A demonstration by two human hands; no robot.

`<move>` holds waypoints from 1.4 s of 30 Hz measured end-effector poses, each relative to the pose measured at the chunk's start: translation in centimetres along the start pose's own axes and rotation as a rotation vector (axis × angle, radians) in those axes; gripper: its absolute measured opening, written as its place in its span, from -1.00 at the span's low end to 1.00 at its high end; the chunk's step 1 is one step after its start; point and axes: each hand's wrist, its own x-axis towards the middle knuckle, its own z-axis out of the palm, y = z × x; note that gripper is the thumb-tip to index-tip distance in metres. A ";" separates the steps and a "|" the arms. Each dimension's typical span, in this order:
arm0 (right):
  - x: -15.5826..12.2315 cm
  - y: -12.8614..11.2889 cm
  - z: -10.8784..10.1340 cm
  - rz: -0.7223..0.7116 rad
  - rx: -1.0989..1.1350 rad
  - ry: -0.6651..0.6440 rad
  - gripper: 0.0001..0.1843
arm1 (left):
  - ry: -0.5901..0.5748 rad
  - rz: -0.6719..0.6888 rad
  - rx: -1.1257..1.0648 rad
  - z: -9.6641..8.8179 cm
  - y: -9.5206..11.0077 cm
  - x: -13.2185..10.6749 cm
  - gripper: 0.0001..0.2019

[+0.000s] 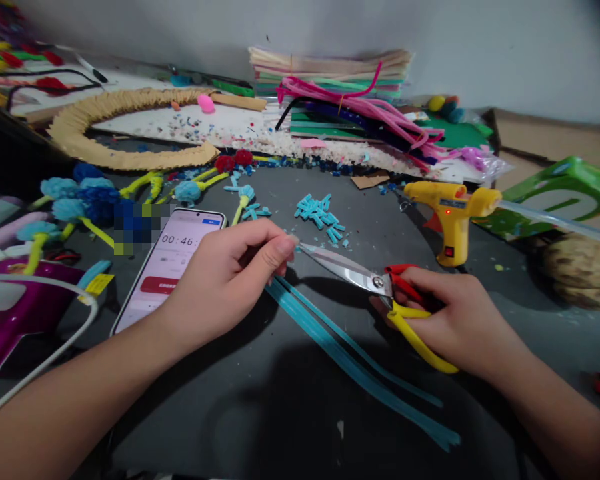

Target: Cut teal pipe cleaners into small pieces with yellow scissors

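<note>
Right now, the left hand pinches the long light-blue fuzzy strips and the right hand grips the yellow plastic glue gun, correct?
Not quite: the head view shows the right hand gripping red-and-yellow-handled steel scissors, not the yellow plastic glue gun. The left hand does pinch the long light-blue fuzzy strips.

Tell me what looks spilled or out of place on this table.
Loose crumbs lie strewn across the white board at the back, with dark blue bits along its front edge; they look spilled rather than gathered, unlike the mostly heaped light-blue cut pieces.
</note>
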 end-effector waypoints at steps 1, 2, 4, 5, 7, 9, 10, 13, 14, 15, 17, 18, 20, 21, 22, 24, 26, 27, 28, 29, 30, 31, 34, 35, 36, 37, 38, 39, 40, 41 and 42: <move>0.0 0.1 0.0 -0.003 -0.007 0.002 -0.88 | -0.004 0.000 -0.001 0.0 0.0 0.0 -0.67; 0.0 0.1 0.0 -0.009 -0.010 0.000 -0.88 | -0.006 0.002 -0.003 0.0 0.0 0.0 -0.67; 0.0 0.1 0.0 -0.015 -0.013 -0.003 -0.87 | -0.009 0.006 -0.001 0.1 0.0 0.0 -0.67; 0.1 0.0 0.0 -0.014 -0.013 0.001 -0.86 | -0.011 0.008 0.004 0.0 0.0 0.0 -0.68; 0.1 -0.1 0.0 -0.007 -0.010 0.018 -0.80 | -0.008 0.014 0.020 0.0 0.1 0.0 -0.68; 0.2 -0.4 0.0 0.015 -0.001 0.045 -0.74 | 0.014 0.019 0.053 -0.4 0.0 0.1 -0.70; 0.3 -0.6 0.0 0.031 0.008 0.055 -0.72 | 0.032 0.025 0.081 -0.6 -0.1 0.2 -0.72; 0.4 -0.9 -0.1 0.054 0.043 0.074 -0.72 | 0.094 0.068 0.215 -1.7 -0.6 0.6 -0.76; 0.4 -1.0 -0.1 0.055 0.041 0.086 -0.71 | 0.111 0.094 0.271 -2.1 -0.9 0.8 -0.76; 0.4 -1.0 -0.1 0.054 0.040 0.092 -0.70 | 0.128 0.120 0.333 -2.4 -1.2 1.1 -0.76; 0.4 -1.0 -0.1 0.054 0.036 0.097 -0.69 | 0.141 0.183 0.464 -3.0 -1.9 1.6 -0.76; 0.4 -0.9 -0.1 0.056 0.036 0.095 -0.68 | 0.159 0.208 0.507 -3.1 -2.2 1.9 -0.74; 0.4 -0.8 0.0 0.060 0.039 0.095 -0.68 | 0.154 0.219 0.534 -3.2 -2.8 2.3 -0.75; 0.4 -0.8 0.1 0.061 0.042 0.098 -0.68 | 0.124 0.228 0.547 -3.2 -3.0 2.4 -0.74; 0.4 -0.7 0.1 0.061 0.046 0.106 -0.68 | 0.081 0.234 0.557 -3.1 -3.2 2.5 -0.74; 0.3 -0.7 0.1 0.062 0.053 0.121 -0.68 | -0.007 0.255 0.575 -3.2 -3.4 2.6 -0.72; 0.3 -0.7 0.1 0.063 0.064 0.124 -0.68 | -0.041 0.268 0.595 -3.3 -3.3 2.7 -0.70; 0.3 -0.7 0.1 0.063 0.070 0.121 -0.68 | -0.031 0.268 0.609 -3.4 -3.3 2.7 -0.69; 0.3 -0.7 0.1 0.062 0.075 0.115 -0.68 | -0.008 0.263 0.622 -3.5 -3.3 2.8 -0.68; 0.4 -0.7 0.1 0.061 0.079 0.110 -0.68 | 0.015 0.254 0.634 -3.6 -3.3 2.9 -0.67; 0.4 -0.7 0.1 0.060 0.081 0.105 -0.68 | 0.035 0.248 0.641 -3.6 -3.4 3.0 -0.66; 0.4 -0.7 0.0 0.061 0.083 0.102 -0.68 | 0.048 0.243 0.644 -3.6 -3.4 3.0 -0.65; 0.5 -0.8 0.0 0.071 0.090 0.118 -0.65 | 0.057 0.247 0.636 -3.4 -3.3 2.9 -0.65; 0.5 -0.8 0.0 0.079 0.092 0.131 -0.63 | 0.054 0.251 0.626 -3.2 -3.1 2.8 -0.66; 0.5 -0.8 0.0 0.089 0.093 0.146 -0.61 | 0.046 0.257 0.611 -3.0 -2.8 2.6 -0.67; 0.5 -0.9 0.0 0.101 0.098 0.160 -0.59 | 0.025 0.266 0.598 -2.8 -2.3 2.4 -0.68; 0.6 -0.9 0.0 0.114 0.105 0.171 -0.58 | -0.014 0.276 0.590 -2.5 -1.8 2.3 -0.70; 0.6 -0.9 -0.1 0.127 0.117 0.179 -0.58 | -0.059 0.290 0.585 -2.1 -1.2 2.1 -0.71; 0.6 -0.9 -0.1 0.138 0.132 0.184 -0.57 | -0.100 0.305 0.590 -1.6 -0.5 1.9 -0.72; 0.7 -0.9 -0.1 0.147 0.147 0.189 -0.57 | -0.137 0.313 0.604 -1.0 0.1 1.8 -0.72; 0.7 -1.0 -0.2 0.154 0.159 0.193 -0.56 | -0.150 0.335 0.613 -0.4 0.6 1.8 -0.73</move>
